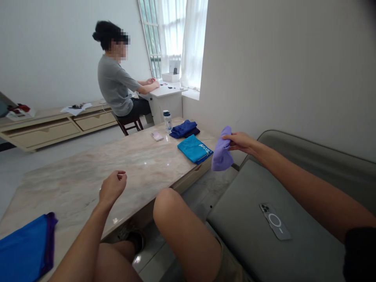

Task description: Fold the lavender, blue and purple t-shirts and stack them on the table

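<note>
My right hand (pixel 239 141) pinches a light purple folded cloth (pixel 222 152), held up past the table's right corner, above the floor beside the couch. Over the marble-topped table (pixel 126 156) is my left hand (pixel 114 187), its fingers curled in loosely with nothing visible in them. Closest to the purple cloth on the table lies a folded turquoise cloth (pixel 192 149) with white lettering. Behind it sits a bunched dark blue cloth (pixel 184 129). A larger blue cloth (pixel 25 248) with a purple edge lies at the table's near left.
A water bottle (pixel 167 121) and a small pinkish stack (pixel 157 136) stand toward the table's far end. On the grey couch (pixel 243 196) lies a phone (pixel 276 221). Another person (pixel 116 84) sits at a white desk (pixel 166 91) by the window. A low drawer cabinet (pixel 47 133) lines the wall.
</note>
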Action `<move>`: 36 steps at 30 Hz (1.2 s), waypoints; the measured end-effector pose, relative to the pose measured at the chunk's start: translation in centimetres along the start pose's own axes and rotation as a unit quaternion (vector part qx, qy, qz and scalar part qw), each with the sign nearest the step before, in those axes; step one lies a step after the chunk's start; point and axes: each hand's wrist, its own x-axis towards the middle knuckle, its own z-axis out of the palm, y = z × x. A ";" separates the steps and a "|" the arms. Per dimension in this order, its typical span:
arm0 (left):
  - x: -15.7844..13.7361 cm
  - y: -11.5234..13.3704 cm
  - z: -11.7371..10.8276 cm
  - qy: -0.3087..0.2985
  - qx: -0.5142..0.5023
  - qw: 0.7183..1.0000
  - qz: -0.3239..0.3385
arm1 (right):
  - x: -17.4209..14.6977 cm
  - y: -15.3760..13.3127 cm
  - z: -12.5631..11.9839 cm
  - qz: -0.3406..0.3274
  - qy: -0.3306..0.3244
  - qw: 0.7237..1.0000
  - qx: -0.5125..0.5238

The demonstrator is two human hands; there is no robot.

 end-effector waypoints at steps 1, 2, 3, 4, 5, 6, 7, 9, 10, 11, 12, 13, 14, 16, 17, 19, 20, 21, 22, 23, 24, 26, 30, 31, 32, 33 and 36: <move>0.1 -0.1 0.1 -0.001 0.003 1.000 -0.002 | 0.9 0.1 0.2 -0.005 0.017 0.999 0.028; 0.1 -0.2 0.1 -0.002 0.005 1.000 -0.004 | 1.8 0.1 0.5 -0.012 0.029 0.998 0.058; 0.2 -0.4 0.1 -0.002 0.008 1.000 -0.008 | 2.9 -0.1 0.9 -0.019 0.037 0.995 0.090; 0.3 -0.5 0.1 -0.003 0.011 1.000 -0.012 | 4.0 -0.4 1.4 -0.027 0.041 0.991 0.121; 0.4 -0.6 0.1 -0.003 0.015 1.000 -0.018 | 5.3 -0.7 1.9 -0.036 0.042 0.987 0.150; 0.5 -0.7 0.0 -0.004 0.018 1.000 -0.023 | 6.5 -1.0 2.5 -0.049 0.041 0.983 0.172; 0.5 -0.8 0.0 -0.006 0.022 0.999 -0.026 | 7.6 -1.0 3.1 -0.064 0.042 0.979 0.187; 0.6 -0.7 -0.1 -0.009 0.027 0.999 -0.024 | 9.5 -0.1 4.4 -0.090 0.044 0.977 0.188; 0.7 -0.6 -0.2 -0.010 0.026 0.999 -0.020 | 10.1 0.9 5.1 -0.089 0.040 0.979 0.176; 0.7 -0.4 -0.3 -0.009 0.024 1.000 -0.013 | 10.4 2.3 5.8 -0.073 0.032 0.985 0.155; 0.7 -0.2 -0.3 -0.006 0.021 1.000 -0.006 | 10.4 4.0 6.4 -0.045 0.019 0.992 0.120; 0.7 0.0 -0.4 -0.001 0.016 1.000 0.001 | 10.2 6.0 6.8 -0.004 0.004 0.997 0.080; 0.7 0.3 -0.5 0.005 0.010 1.000 0.007 | 9.9 8.0 7.1 0.043 -0.005 0.999 0.021; 0.4 0.9 -0.8 0.014 -0.002 1.000 0.007 | 9.3 11.7 7.0 0.086 -0.005 0.993 -0.080; 0.3 1.2 -1.0 0.014 -0.008 1.000 0.003 | 9.2 13.0 6.7 0.090 0.011 0.991 -0.102; -0.1 1.9 -1.5 0.010 -0.023 1.000 -0.007 | 9.3 14.5 6.0 0.052 0.047 0.987 -0.143; -0.3 2.2 -1.7 0.006 -0.030 0.999 -0.011 | 9.6 14.5 5.9 0.007 0.060 0.982 -0.180; -0.5 2.5 -2.0 0.001 -0.038 0.999 -0.014 | 10.1 14.3 6.0 -0.054 0.064 0.970 -0.227; -0.6 2.8 -2.2 -0.007 -0.047 0.999 -0.013 | 10.7 13.8 6.4 -0.124 0.057 0.950 -0.281; -0.6 3.0 -2.4 -0.013 -0.055 0.998 -0.011 | 11.4 13.2 7.2 -0.194 0.040 0.921 -0.336; -0.6 3.2 -2.6 -0.021 -0.062 0.998 -0.008 | 12.2 12.7 8.3 -0.252 0.019 0.887 -0.386; -0.6 3.5 -2.7 -0.036 -0.069 0.997 0.001 | 14.0 12.2 11.1 -0.310 -0.020 0.835 -0.455; -0.7 4.3 -2.5 -0.058 -0.062 0.996 0.012 | 17.6 13.8 15.7 -0.297 -0.068 0.793 -0.528; -0.7 4.5 -2.4 -0.062 -0.059 0.996 0.017 | 18.4 14.3 16.1 -0.296 -0.075 0.788 -0.535; -0.8 4.7 -2.4 -0.066 -0.057 0.996 0.024 | 19.2 14.8 16.2 -0.301 -0.081 0.783 -0.538; -0.8 4.9 -2.4 -0.069 -0.055 0.996 0.032 | 19.8 15.0 16.1 -0.308 -0.089 0.779 -0.539; -0.8 4.8 -2.6 -0.064 -0.060 0.995 0.054 | 20.0 14.8 15.4 -0.312 -0.128 0.777 -0.531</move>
